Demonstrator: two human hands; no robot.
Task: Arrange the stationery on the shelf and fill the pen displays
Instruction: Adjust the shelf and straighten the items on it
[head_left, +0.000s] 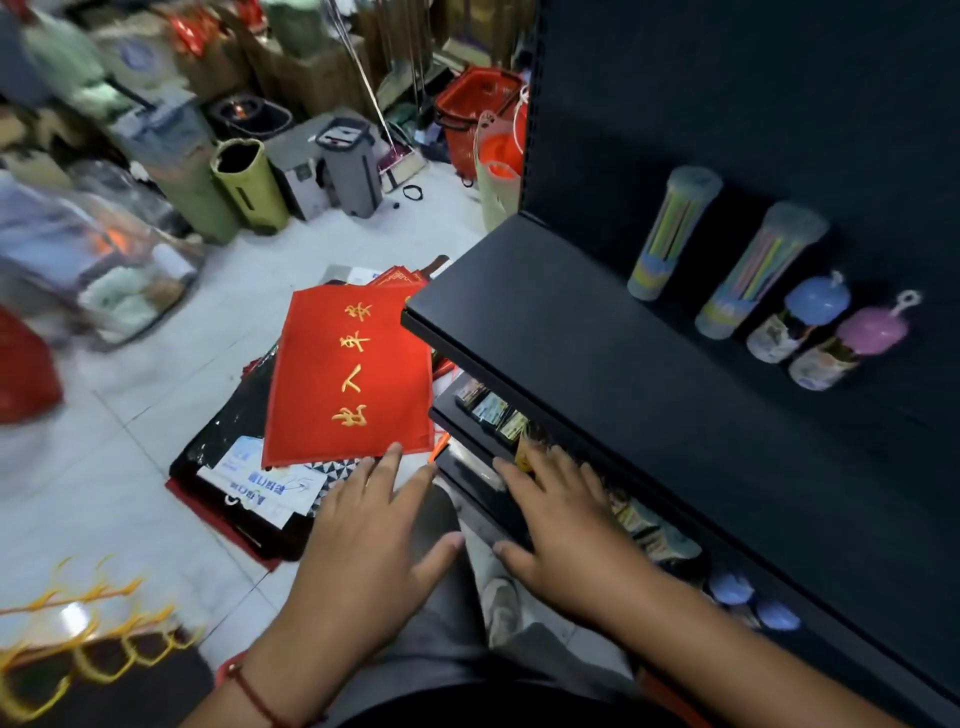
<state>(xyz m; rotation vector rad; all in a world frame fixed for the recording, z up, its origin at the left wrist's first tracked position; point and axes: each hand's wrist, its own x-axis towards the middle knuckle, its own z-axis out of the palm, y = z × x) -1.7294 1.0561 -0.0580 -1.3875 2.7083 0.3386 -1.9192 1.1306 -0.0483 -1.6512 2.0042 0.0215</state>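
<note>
A black metal shelf (545, 312) runs along the right. On it stand two clear tubes of coloured pens (672, 234) (758, 270) and two small jars, one with a blue lid (800, 322) and one with a pink lid (847, 348). My left hand (369, 545) is spread flat with straight fingers, low in front of me, holding nothing. My right hand (561, 519) is also spread flat, over the edge of a lower shelf (467, 457) that carries small packets (493, 410). A red cloth with gold characters (348, 379) tops a floor pile just beyond my left fingertips.
The pile of packaged flat goods (249, 483) lies on the white tiled floor. Bins (249, 187), a grey mop bucket (348, 166) and red shopping baskets (478, 114) stand further back. Yellow plastic hangers (78, 649) sit at the bottom left. Blue lids (732, 587) show on the lower shelf.
</note>
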